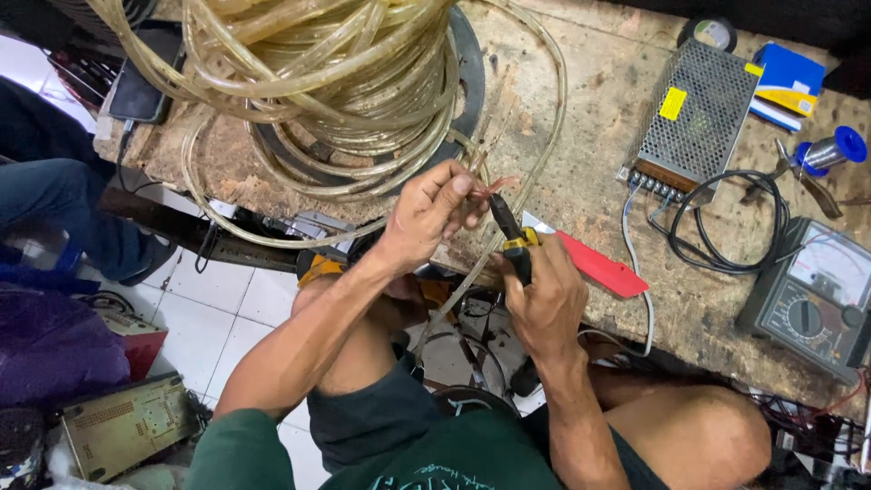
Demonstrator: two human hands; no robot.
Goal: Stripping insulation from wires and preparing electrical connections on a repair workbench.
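I take the wooden workbench (581, 181) as my landmark. At its near edge, about midway along, my left hand (434, 210) is closed, fingertips pinching the end of a clear two-core cable (494, 187) whose stripped copper strands fan out reddish just past the thumb; I judge it is held up off the bench like this so the bare end stays steady and in plain sight. My right hand (547, 299), just off the bench's near edge, is wrapped shut around the yellow-and-black handles of a small pair of cutters (508, 231), the dark nose pointing up toward that stripped end, almost touching it; whether the blades actually bite the wire I cannot tell. The cable itself is translucent, yellowish and glossy, and it runs back in loose loops to the large coil (327, 82) piled on the far left part of the bench, with one strand drooping over the near edge between my knees. A flat red piece (599, 265) lies on the bench right beside my right hand. Farther right on the bench sit a perforated metal power supply (694, 113) with a looped black cord (726, 227), a blue solder reel (830, 150), and an analogue meter (817, 299) at the near right corner.
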